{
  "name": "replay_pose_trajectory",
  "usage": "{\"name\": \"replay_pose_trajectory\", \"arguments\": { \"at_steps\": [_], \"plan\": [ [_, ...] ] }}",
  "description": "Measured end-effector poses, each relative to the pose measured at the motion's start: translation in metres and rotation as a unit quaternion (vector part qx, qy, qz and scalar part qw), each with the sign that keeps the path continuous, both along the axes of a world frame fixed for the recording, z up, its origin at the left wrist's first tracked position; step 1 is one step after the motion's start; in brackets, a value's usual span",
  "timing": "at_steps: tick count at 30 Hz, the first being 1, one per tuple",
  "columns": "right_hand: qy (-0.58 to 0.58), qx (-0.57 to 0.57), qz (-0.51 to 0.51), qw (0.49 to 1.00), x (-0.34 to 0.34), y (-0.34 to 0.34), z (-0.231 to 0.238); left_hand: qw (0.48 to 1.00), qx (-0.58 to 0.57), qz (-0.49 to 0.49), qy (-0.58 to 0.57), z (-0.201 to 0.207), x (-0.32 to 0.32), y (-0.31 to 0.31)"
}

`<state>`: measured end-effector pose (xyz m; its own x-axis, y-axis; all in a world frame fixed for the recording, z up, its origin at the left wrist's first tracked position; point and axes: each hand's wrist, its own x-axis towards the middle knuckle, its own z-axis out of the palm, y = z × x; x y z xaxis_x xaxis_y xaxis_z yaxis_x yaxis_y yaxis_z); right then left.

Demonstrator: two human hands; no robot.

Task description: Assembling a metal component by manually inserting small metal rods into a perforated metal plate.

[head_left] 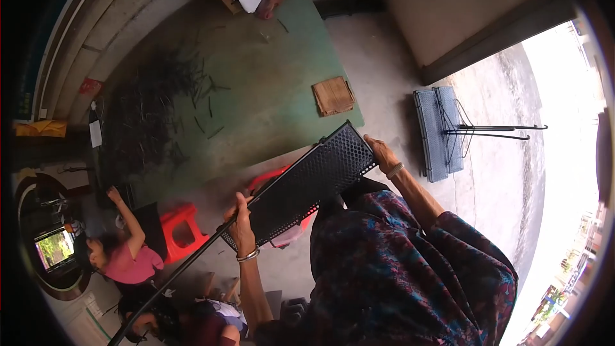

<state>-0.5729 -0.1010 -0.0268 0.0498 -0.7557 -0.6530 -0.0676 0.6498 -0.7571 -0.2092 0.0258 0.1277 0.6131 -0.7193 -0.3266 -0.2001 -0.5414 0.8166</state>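
Note:
A long black perforated panel (301,186) slants across the space before my body. Along its far edge runs a thin black rod (173,275), which stretches well past the panel toward the lower left. My left hand (242,227), with a bracelet at the wrist, grips the panel's left part by the rod, thumb raised. At the opposite upper-right end, my right hand (382,154) holds the panel's edge; some of its fingers are hidden behind it. The panel is tilted, near the front edge of the green table (256,115).
Dark thin strips (150,109) lie heaped on the table's left, with folded brown cardboard (334,96) at its right corner. Blue-grey mesh racks (439,133) with long rods stand on the floor at right. Red stools (181,234) and two people, one in a pink top (138,263), are at left.

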Motion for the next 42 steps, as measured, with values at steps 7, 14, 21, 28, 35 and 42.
{"name": "replay_pose_trajectory", "arguments": {
  "at_steps": [7,14,21,28,35,42],
  "plan": [
    [0.064,-0.129,0.064,0.988,0.018,-0.078,-0.05,0.999,-0.002,-0.008,0.05,-0.032,0.032,-0.065],
    [0.314,-0.302,-0.02,0.9,0.046,-0.148,-0.079,0.996,0.008,-0.091,0.01,-0.032,0.035,-0.142],
    [0.186,-0.178,-0.028,0.966,0.039,-0.186,-0.106,0.985,0.028,-0.161,0.045,-0.045,0.051,-0.219],
    [0.295,-0.218,0.027,0.93,0.057,-0.178,-0.09,0.969,0.076,-0.216,0.089,-0.066,0.053,-0.278],
    [0.347,-0.142,-0.029,0.927,0.077,-0.175,-0.053,0.962,0.088,-0.242,0.088,-0.078,0.07,-0.3],
    [0.365,-0.146,-0.043,0.919,0.082,-0.179,-0.056,0.948,-0.02,-0.287,0.134,-0.081,0.072,-0.298]
  ]
}}
